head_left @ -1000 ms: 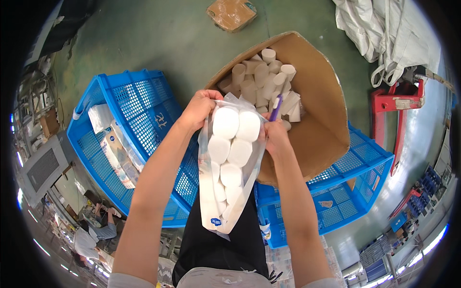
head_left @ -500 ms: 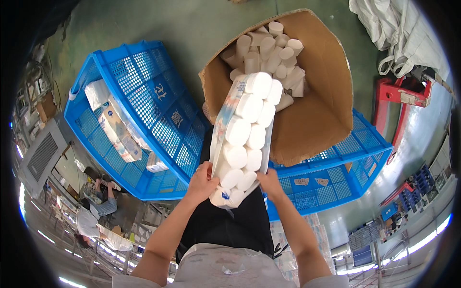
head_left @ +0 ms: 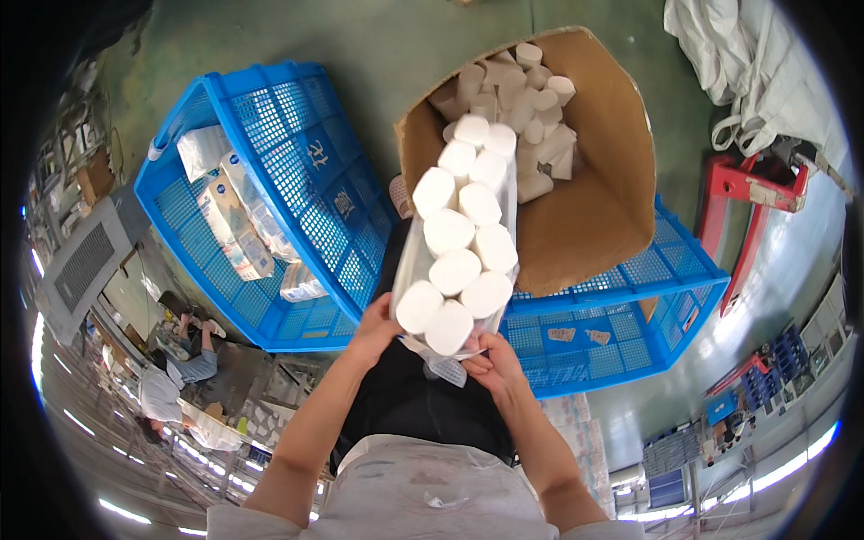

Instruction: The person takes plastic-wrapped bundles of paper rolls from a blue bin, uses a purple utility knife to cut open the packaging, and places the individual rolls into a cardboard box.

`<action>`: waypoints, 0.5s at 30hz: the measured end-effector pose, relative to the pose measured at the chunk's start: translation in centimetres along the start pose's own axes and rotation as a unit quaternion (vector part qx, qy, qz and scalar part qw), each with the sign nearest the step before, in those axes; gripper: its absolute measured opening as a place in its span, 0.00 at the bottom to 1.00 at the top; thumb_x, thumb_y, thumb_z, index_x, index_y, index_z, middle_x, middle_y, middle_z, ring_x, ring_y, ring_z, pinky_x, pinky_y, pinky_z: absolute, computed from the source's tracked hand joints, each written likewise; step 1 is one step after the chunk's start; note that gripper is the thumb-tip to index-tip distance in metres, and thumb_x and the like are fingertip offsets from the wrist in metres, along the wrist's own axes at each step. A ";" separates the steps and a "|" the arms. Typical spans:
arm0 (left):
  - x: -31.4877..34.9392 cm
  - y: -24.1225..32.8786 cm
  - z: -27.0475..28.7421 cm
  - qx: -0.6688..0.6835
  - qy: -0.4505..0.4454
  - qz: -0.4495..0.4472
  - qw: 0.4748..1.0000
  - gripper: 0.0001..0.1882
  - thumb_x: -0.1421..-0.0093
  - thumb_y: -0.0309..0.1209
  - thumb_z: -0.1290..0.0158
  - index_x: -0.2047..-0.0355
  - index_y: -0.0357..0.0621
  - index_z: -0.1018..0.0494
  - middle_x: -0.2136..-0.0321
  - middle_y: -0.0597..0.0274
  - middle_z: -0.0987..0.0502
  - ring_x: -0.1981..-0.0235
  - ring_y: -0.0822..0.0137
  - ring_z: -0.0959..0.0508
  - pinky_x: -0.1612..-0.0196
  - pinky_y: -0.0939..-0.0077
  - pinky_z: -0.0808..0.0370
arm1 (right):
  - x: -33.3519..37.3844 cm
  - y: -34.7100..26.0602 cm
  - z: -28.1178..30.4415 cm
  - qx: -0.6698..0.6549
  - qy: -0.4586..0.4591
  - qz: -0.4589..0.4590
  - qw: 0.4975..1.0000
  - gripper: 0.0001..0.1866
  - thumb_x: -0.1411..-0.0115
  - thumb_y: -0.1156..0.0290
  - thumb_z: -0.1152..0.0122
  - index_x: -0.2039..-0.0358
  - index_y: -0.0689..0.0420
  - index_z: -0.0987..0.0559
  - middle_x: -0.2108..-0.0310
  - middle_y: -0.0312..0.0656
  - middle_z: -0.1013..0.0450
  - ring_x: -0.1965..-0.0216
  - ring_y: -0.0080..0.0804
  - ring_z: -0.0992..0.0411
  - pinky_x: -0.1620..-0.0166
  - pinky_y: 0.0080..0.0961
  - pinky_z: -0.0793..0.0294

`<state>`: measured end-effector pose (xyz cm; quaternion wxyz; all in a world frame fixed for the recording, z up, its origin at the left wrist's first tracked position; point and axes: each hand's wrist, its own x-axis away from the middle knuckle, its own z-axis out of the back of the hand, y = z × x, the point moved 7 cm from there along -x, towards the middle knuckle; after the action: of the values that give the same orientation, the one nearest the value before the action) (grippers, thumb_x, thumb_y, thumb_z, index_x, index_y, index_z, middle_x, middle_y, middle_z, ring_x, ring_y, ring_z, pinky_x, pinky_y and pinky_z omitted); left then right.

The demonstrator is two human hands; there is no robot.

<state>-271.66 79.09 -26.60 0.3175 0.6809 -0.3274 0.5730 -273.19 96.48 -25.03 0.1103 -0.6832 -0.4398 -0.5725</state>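
A long plastic pack of white paper rolls (head_left: 454,229) is in front of me, its far end overlapping the cardboard box. The rolls lie side by side in two rows under clear film. My left hand (head_left: 373,331) is closed on the pack's near left corner. With bent fingers, my right hand (head_left: 492,362) grips the loose film at the near right end. A crumpled flap of film (head_left: 445,370) hangs below the rolls between my hands. Some fingertips are hidden behind the pack. Beyond it, the brown cardboard box (head_left: 594,225) contains many loose white rolls (head_left: 531,108).
At left, a tilted blue mesh crate (head_left: 270,117) holds several wrapped packs (head_left: 232,225). Another blue crate (head_left: 585,364) is under the box. A red pallet jack (head_left: 751,184) and white sacks (head_left: 729,63) are at right. Another person (head_left: 166,396) sits at far left.
The pack has turned in my hands, so its printed side no longer shows and the rolls face me more fully. My right hand has moved inward and down along the near end.
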 end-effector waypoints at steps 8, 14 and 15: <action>-3.2 1.7 -7.9 0.200 -0.112 -0.018 0.973 0.22 0.52 0.16 0.58 0.53 0.32 0.37 0.57 0.51 0.30 0.56 0.59 0.27 0.51 0.64 0.31 | -0.3 -6.6 -1.4 -0.092 -0.011 0.103 0.990 0.02 0.50 0.77 0.54 0.75 0.57 0.32 0.84 0.34 0.38 0.92 0.16 0.50 0.88 0.14 0.49; -8.1 0.8 -14.1 0.241 -0.089 0.026 0.966 0.18 0.53 0.16 0.57 0.59 0.36 0.33 0.69 0.56 0.27 0.67 0.62 0.24 0.65 0.70 0.24 | -0.8 -12.4 3.4 -0.050 0.115 0.109 0.986 0.02 0.51 0.76 0.53 0.74 0.58 0.32 0.84 0.34 0.37 0.92 0.15 0.51 0.90 0.12 0.52; -9.3 -0.5 -14.5 0.265 -0.125 0.013 0.956 0.18 0.52 0.16 0.59 0.58 0.37 0.34 0.68 0.56 0.27 0.67 0.63 0.24 0.67 0.71 0.24 | -0.8 -12.4 2.6 -0.037 0.142 0.092 0.985 0.02 0.50 0.75 0.53 0.75 0.57 0.31 0.86 0.33 0.38 0.92 0.15 0.50 0.90 0.13 0.51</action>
<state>-280.76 91.85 -33.72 0.0755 0.8024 -0.2096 0.5537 -280.39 105.06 -30.89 0.1991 -0.6362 -0.3333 -0.6667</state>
